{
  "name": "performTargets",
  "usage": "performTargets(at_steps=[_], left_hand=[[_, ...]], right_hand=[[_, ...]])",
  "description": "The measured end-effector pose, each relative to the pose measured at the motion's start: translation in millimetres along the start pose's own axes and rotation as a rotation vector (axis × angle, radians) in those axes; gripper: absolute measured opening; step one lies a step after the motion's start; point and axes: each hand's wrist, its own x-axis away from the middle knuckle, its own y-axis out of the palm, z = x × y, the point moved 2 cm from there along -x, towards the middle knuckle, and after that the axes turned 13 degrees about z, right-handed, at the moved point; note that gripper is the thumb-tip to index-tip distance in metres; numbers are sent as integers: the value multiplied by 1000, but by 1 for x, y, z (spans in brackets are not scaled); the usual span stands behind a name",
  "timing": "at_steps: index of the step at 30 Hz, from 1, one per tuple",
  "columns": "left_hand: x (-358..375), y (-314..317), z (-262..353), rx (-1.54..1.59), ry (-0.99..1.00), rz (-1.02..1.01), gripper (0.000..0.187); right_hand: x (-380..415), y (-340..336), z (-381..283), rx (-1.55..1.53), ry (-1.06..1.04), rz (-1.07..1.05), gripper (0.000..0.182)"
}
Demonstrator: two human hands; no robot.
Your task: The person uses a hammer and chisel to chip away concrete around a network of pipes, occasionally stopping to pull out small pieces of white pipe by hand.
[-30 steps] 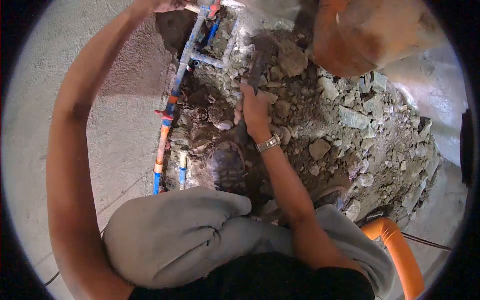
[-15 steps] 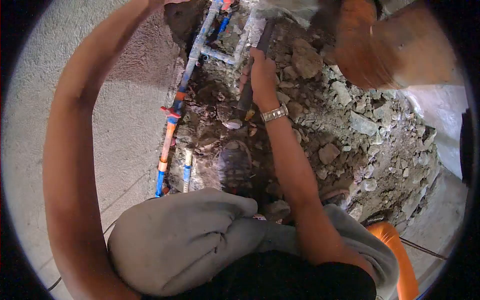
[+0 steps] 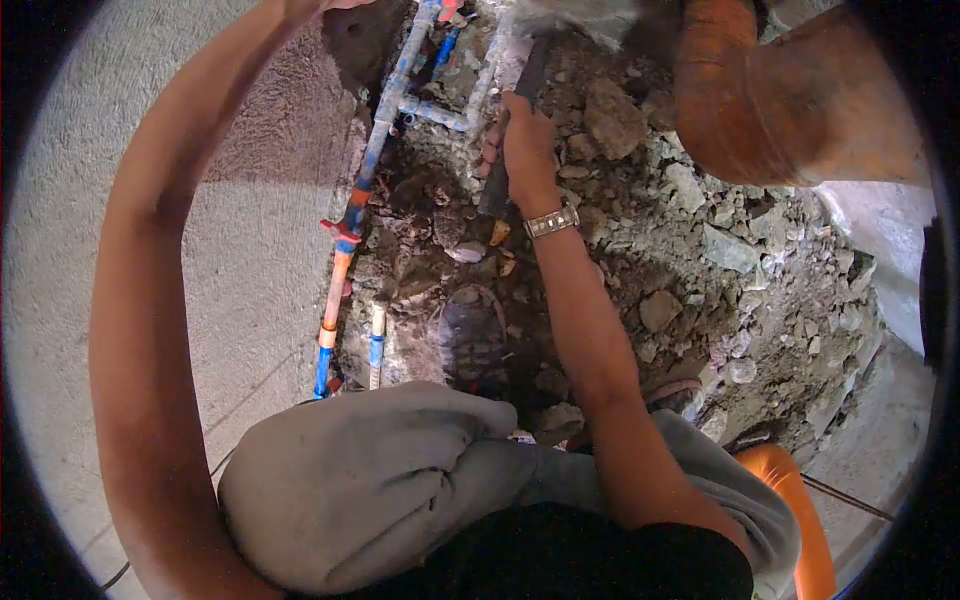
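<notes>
My right hand (image 3: pixel 525 150), with a metal-banded watch at the wrist, is closed around a long dark tool handle (image 3: pixel 497 190). The handle slants over broken soil and stones, its lower end toward me; the tool's far end fades into shadow near the top, so its head does not show. My left arm reaches up along the left side, and only a sliver of my left hand (image 3: pixel 345 4) shows at the top edge, fingers cut off by the frame. Between the hands runs a paint-smeared water pipe (image 3: pixel 372 150) with a red valve handle (image 3: pixel 340 231) and a side branch (image 3: pixel 435 113).
A thick orange drain pipe (image 3: pixel 735 100) with an elbow juts in at upper right. Rubble (image 3: pixel 740 250) covers the right side. A rough concrete surface (image 3: pixel 260 250) lies left. A short capped pipe (image 3: pixel 376 340) stands near my knee, beside my shoe (image 3: pixel 472 335).
The view has shifted very slightly. My right hand keeps its grip on the dark handle in nearly the same place; my left arm stays stretched upward.
</notes>
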Motion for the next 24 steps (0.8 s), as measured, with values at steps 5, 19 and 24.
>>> performTargets(at_steps=[5, 19, 24], left_hand=[[11, 18, -12, -231, -36, -124, 37], [5, -1, 5, -104, -121, -32, 32], [9, 28, -19, 122, -96, 92, 22]], right_hand=[[-2, -4, 1, 25, -5, 5, 34], [-9, 12, -3, 7, -42, 24, 33], [-9, 33, 0, 40, -33, 116, 31]])
